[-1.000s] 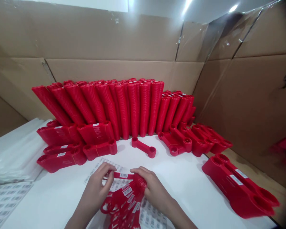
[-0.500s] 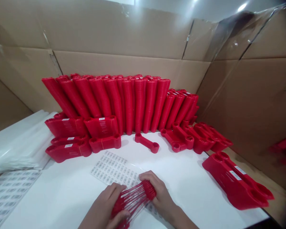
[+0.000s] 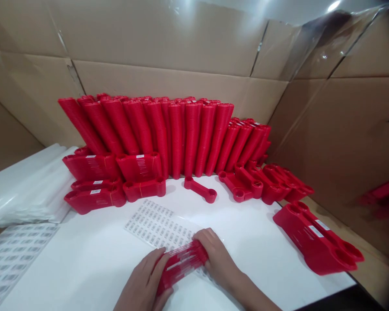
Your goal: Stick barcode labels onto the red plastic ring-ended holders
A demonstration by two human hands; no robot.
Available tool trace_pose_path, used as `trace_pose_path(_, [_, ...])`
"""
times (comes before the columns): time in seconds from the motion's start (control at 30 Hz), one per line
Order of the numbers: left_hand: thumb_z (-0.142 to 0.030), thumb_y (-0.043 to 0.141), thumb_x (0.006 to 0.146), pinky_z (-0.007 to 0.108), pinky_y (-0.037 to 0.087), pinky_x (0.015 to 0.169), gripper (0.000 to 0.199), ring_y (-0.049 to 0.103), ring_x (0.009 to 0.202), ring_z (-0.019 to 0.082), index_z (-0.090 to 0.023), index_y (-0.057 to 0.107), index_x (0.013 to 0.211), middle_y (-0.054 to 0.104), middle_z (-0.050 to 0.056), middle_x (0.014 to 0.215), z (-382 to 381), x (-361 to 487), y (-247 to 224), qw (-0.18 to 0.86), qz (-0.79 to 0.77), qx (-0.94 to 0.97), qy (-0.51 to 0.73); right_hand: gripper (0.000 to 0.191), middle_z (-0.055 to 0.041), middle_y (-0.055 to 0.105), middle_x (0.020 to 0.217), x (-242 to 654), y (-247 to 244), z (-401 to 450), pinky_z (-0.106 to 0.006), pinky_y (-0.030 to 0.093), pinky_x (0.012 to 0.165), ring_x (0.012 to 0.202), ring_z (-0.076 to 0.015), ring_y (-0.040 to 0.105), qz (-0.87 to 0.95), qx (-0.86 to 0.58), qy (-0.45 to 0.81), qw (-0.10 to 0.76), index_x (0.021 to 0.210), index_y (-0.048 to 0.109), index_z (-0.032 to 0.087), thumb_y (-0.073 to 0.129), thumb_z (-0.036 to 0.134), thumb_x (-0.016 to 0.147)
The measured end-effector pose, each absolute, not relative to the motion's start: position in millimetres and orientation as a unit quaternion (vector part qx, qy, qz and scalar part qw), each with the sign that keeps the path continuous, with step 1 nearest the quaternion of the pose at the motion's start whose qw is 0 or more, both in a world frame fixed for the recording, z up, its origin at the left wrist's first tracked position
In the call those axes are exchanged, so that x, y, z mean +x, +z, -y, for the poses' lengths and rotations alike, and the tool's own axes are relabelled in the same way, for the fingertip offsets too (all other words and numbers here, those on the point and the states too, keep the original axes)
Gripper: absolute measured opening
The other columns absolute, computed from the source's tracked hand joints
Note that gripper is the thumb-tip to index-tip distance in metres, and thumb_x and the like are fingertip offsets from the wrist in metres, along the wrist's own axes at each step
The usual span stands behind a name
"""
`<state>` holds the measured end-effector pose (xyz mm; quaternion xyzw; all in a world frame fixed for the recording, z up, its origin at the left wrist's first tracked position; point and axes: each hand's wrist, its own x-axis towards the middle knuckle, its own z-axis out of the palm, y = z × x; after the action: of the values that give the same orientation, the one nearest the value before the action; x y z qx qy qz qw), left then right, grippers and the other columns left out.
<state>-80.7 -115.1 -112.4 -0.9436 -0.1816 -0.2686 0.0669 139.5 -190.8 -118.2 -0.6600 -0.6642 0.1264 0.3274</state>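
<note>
A short stack of red plastic bone-shaped pieces (image 3: 183,264) is held between my two hands, low over the table. My left hand (image 3: 145,278) is closed round the stack's near left end. Around its right end curl the fingers of my right hand (image 3: 218,258). The middle of the stack is blurred by motion, and its ends are partly hidden by my fingers. Beneath and behind it lies a sheet of printed labels (image 3: 154,224). One loose red piece (image 3: 200,190) lies farther back on the white table (image 3: 246,242).
Tall columns of stacked red pieces (image 3: 175,138) stand along the cardboard wall (image 3: 162,73). Shorter banded stacks (image 3: 95,198) sit at left. A labelled pair of stacks (image 3: 317,242) lies at the right edge. Clear plastic bags (image 3: 29,185) and another label sheet (image 3: 19,255) are at far left.
Both hands still grip the stack. The spread, slat-like pieces seen before now look closer together and blurred. My left fingers have shifted over the stack's top, and the whole view has tilted slightly.
</note>
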Motion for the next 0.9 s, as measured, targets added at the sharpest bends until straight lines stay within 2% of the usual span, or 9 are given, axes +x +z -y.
trace_pose_path(0.13, [-0.038,0.049,0.083,0.026,0.052,0.081,0.040,0.057,0.104,0.019,-0.015,0.049,0.115,0.060,0.009,0.113,114.3,-81.6,-113.2,0.105,0.159,-0.940,-0.285,0.031,-0.0038,0.056,0.089,138.2,-119.4,189.9,-0.032,0.038,0.072,0.082,-0.0180,0.043,0.661,-0.672,0.126,0.311,0.092,0.051,0.017,0.044,-0.004,0.070])
trace_pose_path(0.23, [-0.042,0.050,0.081,0.031,0.051,0.082,0.049,0.052,0.110,0.023,-0.013,0.047,0.120,0.056,0.010,0.121,113.9,-82.4,-110.1,0.136,0.159,-0.943,-0.261,0.029,-0.0041,0.055,0.090,137.3,-120.9,189.1,-0.032,0.038,0.073,0.082,-0.0184,0.043,0.657,-0.674,0.129,0.312,0.093,0.051,0.018,0.045,-0.001,0.071])
trace_pose_path(0.37, [-0.051,0.048,0.079,0.036,0.050,0.082,0.062,0.049,0.114,0.026,-0.013,0.040,0.127,0.051,0.010,0.126,115.5,-81.3,-109.6,0.148,0.160,-0.947,-0.238,0.038,-0.0056,0.056,0.096,136.5,-121.8,188.8,-0.034,0.038,0.075,0.085,-0.0200,0.044,0.660,-0.676,0.130,0.302,0.102,0.050,0.018,0.046,-0.002,0.070])
trace_pose_path(0.5, [-0.035,0.039,0.087,0.036,0.047,0.088,0.053,0.045,0.117,0.022,-0.013,0.028,0.134,0.050,0.009,0.127,118.5,-81.2,-119.6,0.059,0.234,-0.934,-0.265,0.042,-0.0067,0.055,0.099,137.1,-120.8,189.1,-0.035,0.038,0.078,0.088,-0.0206,0.044,0.660,-0.676,0.133,0.301,0.106,0.050,0.018,0.045,-0.002,0.069])
trace_pose_path(0.57, [-0.027,0.036,0.088,0.034,0.047,0.088,0.040,0.047,0.115,0.020,-0.018,0.036,0.128,0.051,0.008,0.125,119.4,-82.4,-123.5,-0.021,0.296,-0.906,-0.302,0.044,-0.0067,0.055,0.101,137.8,-120.7,189.3,-0.035,0.038,0.078,0.090,-0.0205,0.044,0.665,-0.670,0.135,0.301,0.108,0.049,0.018,0.046,-0.002,0.069])
trace_pose_path(0.7, [-0.030,0.041,0.087,0.029,0.049,0.080,0.019,0.054,0.098,0.018,-0.024,0.054,0.100,0.056,0.005,0.105,120.2,-83.7,-120.1,-0.149,0.349,-0.855,-0.354,0.043,-0.0060,0.055,0.101,138.8,-121.6,189.1,-0.034,0.037,0.078,0.090,-0.0203,0.045,0.675,-0.662,0.136,0.297,0.108,0.050,0.019,0.047,-0.001,0.071])
trace_pose_path(0.8, [-0.030,0.043,0.086,0.028,0.049,0.076,0.018,0.057,0.088,0.018,-0.024,0.055,0.097,0.059,0.004,0.095,120.6,-81.5,-114.9,-0.192,0.350,-0.839,-0.370,0.041,-0.0049,0.055,0.099,139.1,-121.6,188.6,-0.033,0.037,0.076,0.088,-0.0196,0.045,0.674,-0.660,0.140,0.299,0.106,0.051,0.021,0.046,-0.001,0.072])
trace_pose_path(0.9, [-0.031,0.040,0.087,0.028,0.048,0.079,0.020,0.057,0.091,0.017,-0.023,0.054,0.099,0.060,0.004,0.098,118.6,-79.2,-113.7,-0.213,0.369,-0.828,-0.364,0.036,-0.0047,0.055,0.097,140.1,-121.0,188.1,-0.033,0.037,0.075,0.087,-0.0191,0.045,0.679,-0.657,0.138,0.295,0.104,0.051,0.021,0.046,0.000,0.074])
